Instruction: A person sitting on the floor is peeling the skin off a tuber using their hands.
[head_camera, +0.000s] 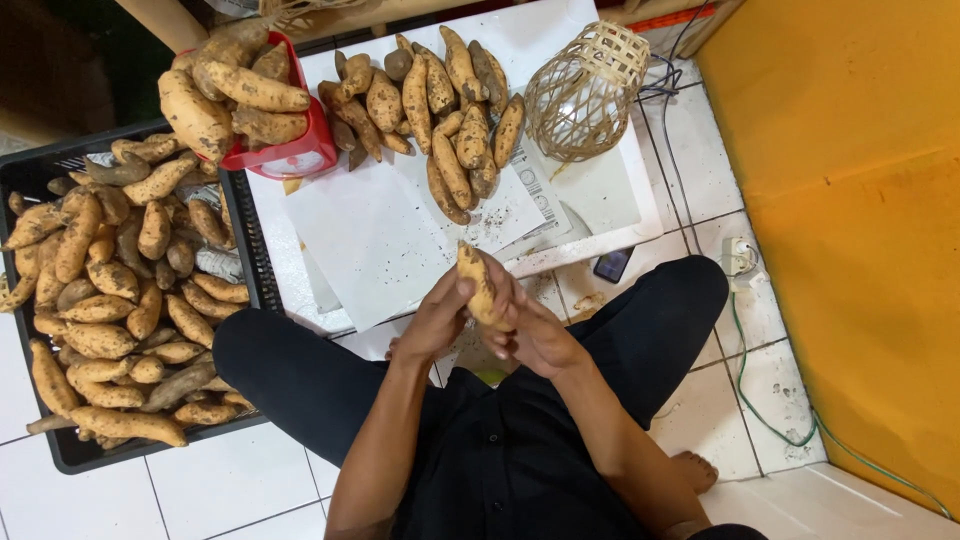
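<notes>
I sit cross-legged on a tiled floor. Both hands hold one sweet potato (474, 275) upright in front of me. My left hand (437, 320) grips its left side, thumb near the top. My right hand (530, 328) wraps its lower right side. Ahead lies white paper (380, 235) with a pile of sweet potatoes (440, 100) on its far part.
A black crate (70, 450) full of sweet potatoes stands at my left. A red scale (290, 155) heaped with sweet potatoes sits at the back left. A woven bamboo basket (585, 90) lies tipped at the back right. A phone (612, 265), wall socket (738, 255) with green cable and an orange wall (860, 200) are on the right.
</notes>
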